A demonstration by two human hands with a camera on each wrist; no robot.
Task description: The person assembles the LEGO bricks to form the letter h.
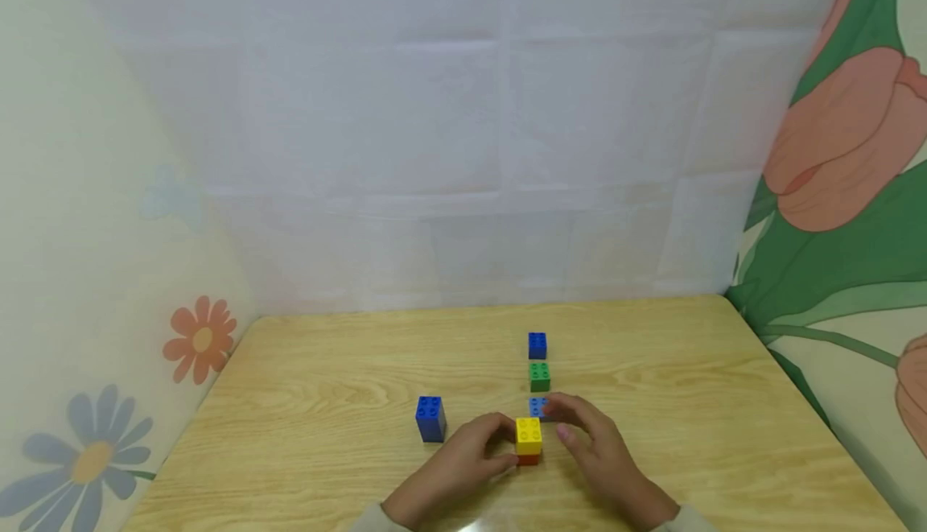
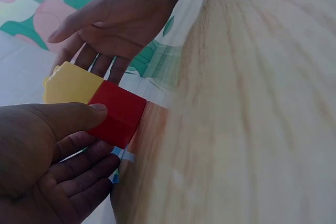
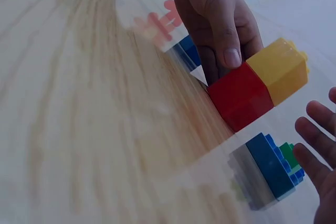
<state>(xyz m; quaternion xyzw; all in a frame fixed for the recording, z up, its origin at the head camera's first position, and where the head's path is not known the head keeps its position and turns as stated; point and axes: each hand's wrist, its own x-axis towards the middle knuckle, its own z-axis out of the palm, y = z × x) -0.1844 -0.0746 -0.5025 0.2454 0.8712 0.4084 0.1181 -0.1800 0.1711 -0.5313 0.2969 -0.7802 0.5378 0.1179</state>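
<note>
A yellow toy building brick (image 1: 529,433) is stacked on a red toy building brick (image 3: 240,98), standing on the table in front of the person. The left hand (image 1: 472,453) pinches the red brick from the left, its thumb lying on the near face and its other fingers partly hidden behind. On the other side, the right hand (image 1: 599,450) hovers with fingers spread and loosely bent, apart from the stack. A light blue brick (image 1: 537,408) sits just beyond the stack, partly covered by the right fingertips in the head view.
Farther back, a green brick (image 1: 539,377) and a dark blue brick (image 1: 537,345) line up behind the light blue one. To the left of the left hand stands a taller dark blue block (image 1: 430,419). The wooden table (image 1: 326,371) meets a white sheet at its far edge.
</note>
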